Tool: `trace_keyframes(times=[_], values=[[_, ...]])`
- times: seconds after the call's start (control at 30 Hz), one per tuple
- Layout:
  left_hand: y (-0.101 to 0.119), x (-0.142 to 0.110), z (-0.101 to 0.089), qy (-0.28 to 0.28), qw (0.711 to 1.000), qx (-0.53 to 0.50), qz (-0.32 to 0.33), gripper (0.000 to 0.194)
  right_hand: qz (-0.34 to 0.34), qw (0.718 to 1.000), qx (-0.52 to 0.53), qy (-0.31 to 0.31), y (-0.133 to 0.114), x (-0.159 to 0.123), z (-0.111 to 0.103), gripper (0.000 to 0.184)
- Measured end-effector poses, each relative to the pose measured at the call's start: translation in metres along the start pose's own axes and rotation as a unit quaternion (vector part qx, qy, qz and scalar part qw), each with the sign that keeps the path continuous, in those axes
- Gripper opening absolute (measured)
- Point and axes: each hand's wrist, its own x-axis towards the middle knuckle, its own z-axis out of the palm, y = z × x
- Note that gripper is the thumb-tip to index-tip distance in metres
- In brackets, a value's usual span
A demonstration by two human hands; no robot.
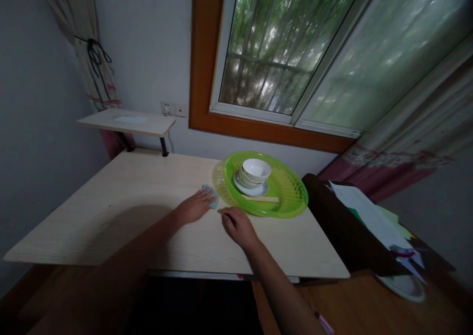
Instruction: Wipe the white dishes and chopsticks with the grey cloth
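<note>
My left hand [194,207] lies palm down on the desk, fingers pressing a light blue-green cloth [214,202] against the wood. Just to its right, my right hand [239,225] rests loosely curled, with no object showing in it. Its knuckles are close to the near rim of a bright green plastic basket [291,209]; whether they touch is unclear. Inside the basket, a stack of white bowls [256,170] sits on a white plate [263,190]. Light wooden chopsticks [264,199] lie in front of the plate.
A raised shelf [148,123] on black legs stands at the pale desk's [121,187] back left. Papers [365,212] lie on a dark brown surface to the right. Behind the desk are a wall socket [168,108] and a wood-framed window [273,69].
</note>
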Motion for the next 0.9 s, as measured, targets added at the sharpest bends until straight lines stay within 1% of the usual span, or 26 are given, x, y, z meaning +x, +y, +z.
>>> trace_keyframes(times=[0.03, 0.07, 0.13, 0.2, 0.3, 0.4, 0.47, 0.5, 0.57, 0.6, 0.63, 0.67, 0.73, 0.8, 0.9], values=[[0.007, 0.010, 0.000, 0.047, 0.998, -0.022, -0.035, 0.039, -0.005, 1.000, 0.004, -0.006, 0.000, 0.000, 0.000, 0.025], [0.012, 0.019, -0.001, 0.065, 0.996, -0.024, -0.048, 0.037, -0.007, 1.000, 0.007, -0.011, 0.000, 0.000, 0.000, 0.025], [0.017, 0.033, -0.007, 0.081, 0.995, -0.022, -0.061, 0.036, -0.005, 1.000, 0.010, -0.016, 0.000, 0.001, -0.001, 0.025], [0.014, 0.040, -0.017, 0.095, 0.992, -0.019, -0.076, 0.035, 0.000, 1.000, 0.015, -0.016, 0.001, 0.001, -0.001, 0.025], [-0.002, 0.040, -0.036, 0.112, 0.989, -0.012, -0.099, 0.035, 0.006, 1.000, 0.018, -0.010, 0.003, 0.001, 0.000, 0.024], [-0.032, 0.027, -0.056, 0.119, 0.985, -0.003, -0.121, 0.039, 0.011, 1.000, 0.020, -0.003, 0.005, 0.001, -0.001, 0.023], [-0.058, 0.012, -0.065, 0.104, 0.984, 0.016, -0.143, 0.036, 0.015, 1.000, 0.024, -0.001, 0.005, 0.001, -0.001, 0.023], [-0.070, 0.002, -0.068, 0.064, 0.984, 0.059, -0.153, 0.039, 0.018, 0.999, 0.027, 0.001, 0.005, 0.002, -0.001, 0.022], [-0.092, -0.018, -0.068, 0.001, 0.975, 0.140, -0.170, 0.046, 0.026, 0.999, 0.034, 0.006, 0.005, 0.002, -0.001, 0.021], [-0.098, -0.028, -0.065, -0.026, 0.975, 0.160, -0.153, 0.049, 0.033, 0.999, 0.038, 0.011, 0.005, 0.003, -0.001, 0.020], [-0.101, -0.037, -0.061, -0.037, 0.976, 0.169, -0.135, 0.050, 0.042, 0.998, 0.042, 0.017, 0.005, 0.003, -0.002, 0.020], [-0.100, -0.045, -0.055, -0.043, 0.978, 0.172, -0.111, 0.052, 0.053, 0.997, 0.049, 0.026, 0.006, 0.003, -0.002, 0.021], [-0.084, -0.056, -0.039, -0.053, 0.984, 0.162, -0.059, 0.051, 0.080, 0.993, 0.067, 0.049, 0.007, 0.003, -0.003, 0.025], [-0.055, -0.059, -0.019, -0.074, 0.988, 0.137, -0.014, 0.048, 0.108, 0.987, 0.089, 0.075, 0.008, 0.002, -0.004, 0.031], [-0.004, -0.053, 0.012, -0.108, 0.986, 0.100, 0.075, 0.051, 0.133, 0.979, 0.111, 0.108, 0.008, -0.002, -0.006, 0.037]])
